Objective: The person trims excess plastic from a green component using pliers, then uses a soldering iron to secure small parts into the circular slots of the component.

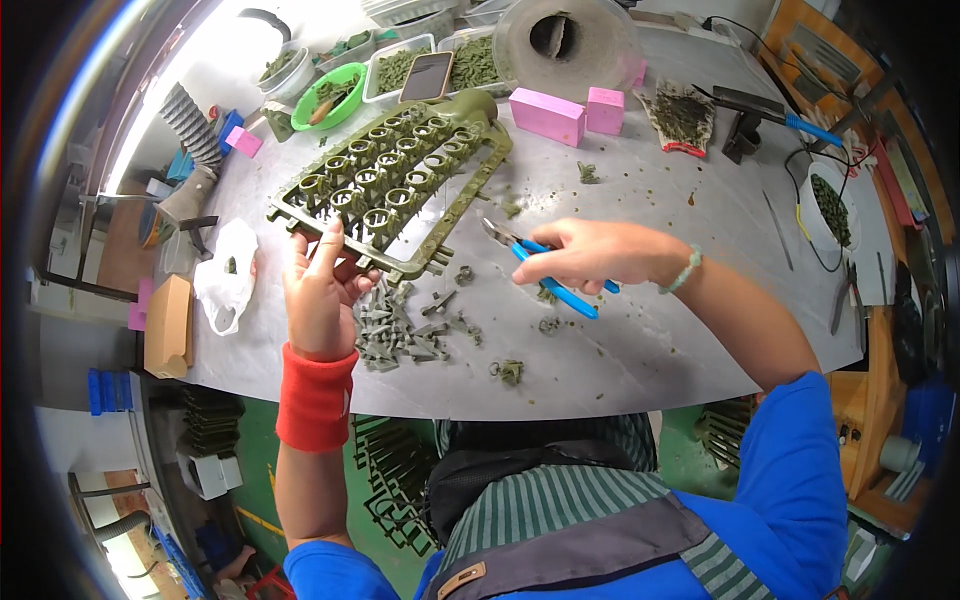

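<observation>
My left hand (325, 300) grips the near left corner of an olive-green moulded frame (440, 236), thumb on top. The frame is tilted up off the table and carries rows of ring-shaped parts on stems. In my right hand (610, 252) is a pair of blue-handled cutting pliers (560, 288), its fingers wrapped round the handles. The pliers' jaws point at the frame's right bar, apart from it. Below the frame lies a pile of small grey-green pieces (395, 335). A few loose green pieces (508, 371) are scattered to its right.
Tubs of green pieces (470, 62), a phone (427, 76) and a lime-green basket (330, 96) stand at the back. Pink blocks (547, 116) and a dirty glove (680, 117) lie right of them. A white plastic bag (228, 275) is at left, a white bucket (825, 205) at right.
</observation>
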`<state>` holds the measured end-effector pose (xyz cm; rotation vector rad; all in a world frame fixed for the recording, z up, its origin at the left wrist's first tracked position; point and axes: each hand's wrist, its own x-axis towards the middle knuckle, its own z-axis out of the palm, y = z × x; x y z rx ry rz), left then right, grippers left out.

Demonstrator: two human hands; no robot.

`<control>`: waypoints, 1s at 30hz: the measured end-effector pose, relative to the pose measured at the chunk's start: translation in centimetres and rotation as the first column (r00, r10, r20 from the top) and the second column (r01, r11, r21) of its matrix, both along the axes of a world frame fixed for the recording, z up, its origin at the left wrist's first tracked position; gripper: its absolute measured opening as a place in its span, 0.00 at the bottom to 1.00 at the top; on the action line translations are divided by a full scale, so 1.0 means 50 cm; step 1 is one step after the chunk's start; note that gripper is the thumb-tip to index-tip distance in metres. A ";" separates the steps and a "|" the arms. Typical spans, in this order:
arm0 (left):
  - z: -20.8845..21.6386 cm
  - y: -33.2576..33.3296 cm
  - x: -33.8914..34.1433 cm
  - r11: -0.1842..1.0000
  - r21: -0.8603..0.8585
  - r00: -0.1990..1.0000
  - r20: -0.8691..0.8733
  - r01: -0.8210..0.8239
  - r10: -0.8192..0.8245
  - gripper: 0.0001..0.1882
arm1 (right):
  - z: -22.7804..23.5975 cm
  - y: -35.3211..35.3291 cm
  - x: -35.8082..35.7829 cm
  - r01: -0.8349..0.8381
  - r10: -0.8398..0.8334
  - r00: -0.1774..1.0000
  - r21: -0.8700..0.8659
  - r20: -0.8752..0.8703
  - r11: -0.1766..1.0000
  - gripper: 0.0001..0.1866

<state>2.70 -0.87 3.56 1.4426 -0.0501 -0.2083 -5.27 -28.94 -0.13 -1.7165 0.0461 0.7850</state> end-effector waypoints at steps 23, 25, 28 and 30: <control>0.129 0.076 0.078 0.974 0.180 0.989 0.023 0.137 -0.144 0.14 | -0.136 -0.151 -0.015 0.614 -0.094 0.646 -0.443 0.757 0.653 0.25; 0.154 0.088 0.089 0.935 0.272 0.971 0.008 0.228 -0.239 0.14 | -0.160 -0.156 0.062 0.584 -0.101 0.725 -0.530 0.681 0.614 0.25; 0.186 0.107 0.108 0.899 0.361 0.963 0.000 0.250 -0.268 0.15 | -0.171 -0.126 0.124 0.421 -0.110 0.851 -0.543 0.513 0.727 0.24; 0.203 0.114 0.113 0.879 0.427 0.970 0.014 0.215 -0.244 0.16 | -0.159 -0.083 0.133 0.246 -0.030 0.892 -0.430 0.451 0.869 0.22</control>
